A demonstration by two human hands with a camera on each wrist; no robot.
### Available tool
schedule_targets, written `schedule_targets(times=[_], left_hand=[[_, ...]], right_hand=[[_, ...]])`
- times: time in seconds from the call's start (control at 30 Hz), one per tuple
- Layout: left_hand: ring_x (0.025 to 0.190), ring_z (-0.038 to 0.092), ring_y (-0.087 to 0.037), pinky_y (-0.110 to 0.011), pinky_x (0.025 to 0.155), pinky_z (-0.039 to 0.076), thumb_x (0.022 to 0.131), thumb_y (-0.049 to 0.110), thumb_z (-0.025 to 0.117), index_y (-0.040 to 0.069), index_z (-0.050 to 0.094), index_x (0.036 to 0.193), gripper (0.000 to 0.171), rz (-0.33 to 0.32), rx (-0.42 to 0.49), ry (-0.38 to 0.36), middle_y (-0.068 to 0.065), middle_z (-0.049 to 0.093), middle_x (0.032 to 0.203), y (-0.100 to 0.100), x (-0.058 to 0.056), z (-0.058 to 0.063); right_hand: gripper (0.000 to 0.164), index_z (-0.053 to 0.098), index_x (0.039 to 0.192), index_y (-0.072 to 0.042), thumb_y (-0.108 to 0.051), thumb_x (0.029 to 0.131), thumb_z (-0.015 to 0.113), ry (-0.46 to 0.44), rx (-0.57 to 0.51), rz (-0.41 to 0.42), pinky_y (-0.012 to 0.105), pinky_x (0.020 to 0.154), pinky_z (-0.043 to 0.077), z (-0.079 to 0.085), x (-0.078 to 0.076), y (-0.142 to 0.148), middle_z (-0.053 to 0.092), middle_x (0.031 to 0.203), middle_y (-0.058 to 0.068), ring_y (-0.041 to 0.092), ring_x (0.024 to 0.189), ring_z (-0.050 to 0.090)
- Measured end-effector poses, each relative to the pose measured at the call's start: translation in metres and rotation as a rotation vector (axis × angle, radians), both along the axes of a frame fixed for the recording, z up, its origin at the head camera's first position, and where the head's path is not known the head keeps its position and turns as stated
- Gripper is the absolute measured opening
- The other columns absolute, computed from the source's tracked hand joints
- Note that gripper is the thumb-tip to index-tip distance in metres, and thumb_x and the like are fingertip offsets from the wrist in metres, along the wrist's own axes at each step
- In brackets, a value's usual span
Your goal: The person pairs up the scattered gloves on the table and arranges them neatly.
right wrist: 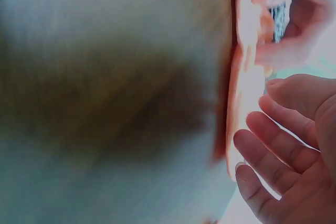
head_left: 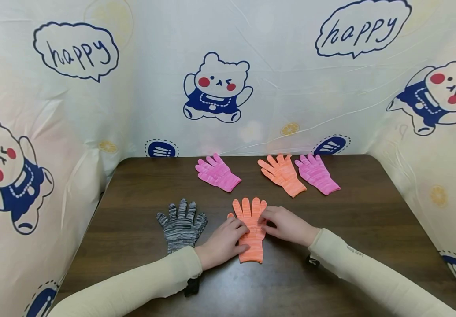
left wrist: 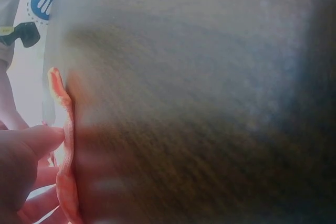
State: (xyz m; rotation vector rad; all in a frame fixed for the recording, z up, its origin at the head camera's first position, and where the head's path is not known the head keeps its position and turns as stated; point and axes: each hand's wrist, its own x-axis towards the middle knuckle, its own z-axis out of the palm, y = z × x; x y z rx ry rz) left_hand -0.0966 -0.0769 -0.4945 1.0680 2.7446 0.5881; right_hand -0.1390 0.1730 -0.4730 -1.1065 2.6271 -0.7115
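Note:
A bright orange knit glove (head_left: 252, 246) lies flat near the middle of the table, fingers pointing away and cuff toward me. My left hand (head_left: 223, 241) rests on its left side, thumb and fingertips touching the fabric; this hides part of the glove's thumb. At the right edge of the glove is my right hand (head_left: 287, 225), its fingers loosely bent over the finger bases. In the right wrist view the right fingers (right wrist: 275, 156) are spread beside the glove edge and hold nothing. A grey and black striped glove (head_left: 181, 229) lies left of the orange one, its cuff partly behind my left forearm.
Along the back edge of the brown table (head_left: 132, 211) lie a pink glove (head_left: 217, 173), a second orange glove (head_left: 282, 174) and another pink glove (head_left: 316, 173). A patterned cloth (head_left: 283, 97) hangs behind the table and along both sides.

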Motion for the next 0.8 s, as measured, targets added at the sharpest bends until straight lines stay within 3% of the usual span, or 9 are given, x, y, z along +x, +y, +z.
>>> schedule_targets(times=[0.3, 0.57, 0.8], left_hand=[[0.115, 0.058, -0.019, -0.038, 0.106, 0.048, 0.099, 0.037, 0.073, 0.011, 0.069, 0.126, 0.037, 0.014, -0.016, -0.042, -0.003, 0.062, 0.122, 0.002, 0.001, 0.003], [0.116, 0.058, -0.019, -0.036, 0.103, 0.05, 0.099, 0.037, 0.072, 0.012, 0.069, 0.127, 0.038, 0.017, -0.027, -0.03, -0.003, 0.062, 0.124, 0.002, 0.0, 0.004], [0.12, 0.055, -0.018, -0.032, 0.104, 0.048, 0.101, 0.027, 0.071, 0.012, 0.069, 0.128, 0.031, -0.07, 0.014, 0.02, -0.001, 0.064, 0.127, 0.002, 0.001, 0.002]], right_hand=[[0.013, 0.073, 0.108, -0.009, -0.014, 0.096, 0.075, 0.01, 0.006, -0.084, 0.038, 0.087, 0.058, 0.013, -0.028, 0.015, 0.066, 0.101, -0.001, 0.014, 0.091, 0.063], [0.016, 0.072, 0.111, -0.009, -0.015, 0.096, 0.075, 0.002, 0.063, -0.153, 0.042, 0.091, 0.057, 0.018, -0.055, 0.028, 0.069, 0.104, 0.001, 0.017, 0.094, 0.063], [0.016, 0.072, 0.113, -0.009, -0.014, 0.097, 0.073, -0.022, 0.064, -0.2, 0.045, 0.092, 0.057, 0.014, -0.072, 0.037, 0.069, 0.106, 0.003, 0.02, 0.095, 0.063]])
